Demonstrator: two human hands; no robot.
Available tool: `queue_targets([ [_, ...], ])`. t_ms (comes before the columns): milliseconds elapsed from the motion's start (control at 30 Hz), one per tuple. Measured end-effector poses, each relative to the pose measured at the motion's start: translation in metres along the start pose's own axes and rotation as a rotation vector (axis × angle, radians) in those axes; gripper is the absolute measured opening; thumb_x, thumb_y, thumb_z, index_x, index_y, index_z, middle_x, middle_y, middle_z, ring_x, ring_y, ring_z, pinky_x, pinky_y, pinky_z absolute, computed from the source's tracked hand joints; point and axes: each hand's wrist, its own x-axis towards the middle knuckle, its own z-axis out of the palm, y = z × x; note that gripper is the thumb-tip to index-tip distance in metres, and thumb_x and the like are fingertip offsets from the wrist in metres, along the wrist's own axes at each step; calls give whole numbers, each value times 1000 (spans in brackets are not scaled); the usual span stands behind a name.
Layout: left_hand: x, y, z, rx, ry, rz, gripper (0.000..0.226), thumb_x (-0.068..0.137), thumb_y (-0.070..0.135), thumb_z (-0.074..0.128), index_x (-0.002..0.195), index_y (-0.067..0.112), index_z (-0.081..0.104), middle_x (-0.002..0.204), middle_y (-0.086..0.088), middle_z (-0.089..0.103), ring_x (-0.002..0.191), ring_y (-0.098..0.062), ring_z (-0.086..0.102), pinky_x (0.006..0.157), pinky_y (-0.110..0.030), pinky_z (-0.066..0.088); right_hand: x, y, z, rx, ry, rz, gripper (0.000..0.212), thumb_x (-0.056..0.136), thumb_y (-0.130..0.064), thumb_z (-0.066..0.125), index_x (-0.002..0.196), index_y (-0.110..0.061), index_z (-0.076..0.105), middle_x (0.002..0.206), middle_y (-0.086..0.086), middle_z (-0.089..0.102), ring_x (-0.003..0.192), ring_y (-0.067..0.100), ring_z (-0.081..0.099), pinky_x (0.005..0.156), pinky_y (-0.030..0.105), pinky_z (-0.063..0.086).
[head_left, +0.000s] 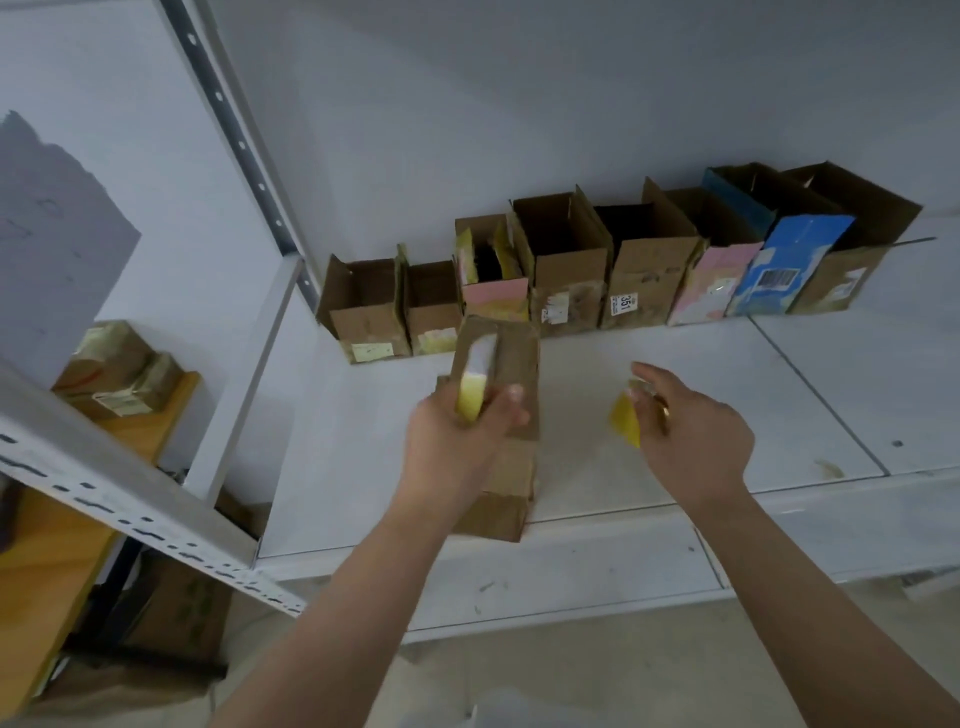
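Forearms reach up toward the long cardboard box (519, 364) at the front of the white shelf (675, 364). The left hand (457, 431) grips the box's left side together with a yellow pad (470, 397), likely steadying it. Right of the box, the right hand (696, 441) pinches a yellow slip (626, 423), seemingly for labelling. A row of open boxes (561, 270) stands behind.

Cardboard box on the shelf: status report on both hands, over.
Left hand grips the cardboard box and a yellow-white block. Right hand pinches a yellow slip, apart from the box. Open boxes line the shelf back, not in the way.
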Motion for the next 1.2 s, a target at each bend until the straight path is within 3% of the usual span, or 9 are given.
queue_targets([
  [133, 22, -57, -62, 280, 278, -120, 31, 93, 48, 54, 85, 19, 56, 70, 0, 60, 69, -20, 60, 59, -32, 44, -15, 22, 20, -43, -148, 21, 27, 88, -14, 67, 115, -11, 70, 91, 20, 72, 84, 40, 65, 79, 42, 44],
  [233, 25, -110, -80, 541, 199, -286, 30, 97, 41, 49, 95, 11, 52, 83, -6, 61, 81, -30, 58, 68, -36, 42, -29, 25, 38, -98, -293, 49, 28, 89, -14, 65, 116, -12, 67, 97, 13, 72, 92, 36, 64, 95, 42, 39],
  [333, 18, -133, -84, 730, 45, -383, 42, 94, 44, 55, 118, 10, 52, 110, -12, 64, 93, -30, 56, 77, -36, 44, -25, 21, 38, -118, -344, 104, 34, 89, -21, 66, 122, -12, 63, 108, 13, 69, 103, 35, 61, 97, 39, 37],
  [433, 19, -119, -85, 840, 118, -136, 52, 91, 46, 60, 132, 15, 52, 129, -12, 55, 116, -31, 50, 94, -42, 44, -15, 1, 26, 0, -158, 57, 38, 87, -22, 71, 121, -6, 65, 113, 18, 66, 103, 42, 57, 87, 44, 44],
  [500, 21, -91, -78, 545, 194, 187, 34, 92, 36, 63, 123, 22, 61, 124, -2, 56, 115, -23, 53, 93, -38, 49, -12, -25, 16, 175, -23, -66, 32, 90, -27, 66, 116, -9, 69, 105, 12, 67, 96, 36, 56, 81, 41, 48],
  [600, 34, -54, -58, 274, 43, 481, 17, 91, 27, 65, 106, 28, 72, 114, 10, 63, 109, -4, 56, 88, -18, 47, -8, -61, 14, 348, -59, -232, 31, 92, -33, 57, 107, -11, 74, 95, 5, 64, 91, 24, 52, 77, 29, 41],
  [733, 47, -51, -44, 379, -217, 486, 15, 80, 25, 77, 93, 19, 79, 107, 4, 71, 109, -7, 56, 94, -26, 45, -18, -79, 28, 423, -188, -196, 16, 84, -22, 73, 92, -9, 79, 93, 8, 64, 91, 30, 55, 77, 27, 41],
  [933, 50, -75, -46, 349, -202, 566, 23, 71, 29, 79, 90, 15, 79, 105, 3, 72, 113, -15, 56, 98, -14, 40, -25, -76, 39, 390, -119, -370, 34, 79, -39, 69, 87, -7, 78, 91, 11, 62, 79, 30, 57, 64, 41, 51],
  [1200, 50, -94, -48, 339, -206, 693, 28, 74, 9, 78, 103, 8, 75, 116, -4, 69, 122, -24, 54, 106, -23, 40, -36, -65, 51, 317, -44, -449, 23, 79, -14, 77, 99, -3, 75, 97, 18, 63, 86, 34, 63, 69, 44, 55],
])
